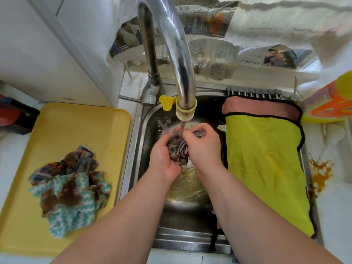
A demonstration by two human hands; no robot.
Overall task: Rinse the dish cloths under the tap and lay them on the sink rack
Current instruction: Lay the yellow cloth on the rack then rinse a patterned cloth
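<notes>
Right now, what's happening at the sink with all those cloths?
A person is rinsing a dark striped cloth under the running tap. The left hand and right hand both grip it over the sink. Two more crumpled cloths, a teal zigzag cloth and a multicoloured cloth, lie on the yellow tray to the left. A yellow-green cloth and a pink cloth already lie spread on the rack across the sink's right side.

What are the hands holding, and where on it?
One bunched dark striped dish cloth, under the tap: left hand grips its left side, right hand its right and top end.
</notes>
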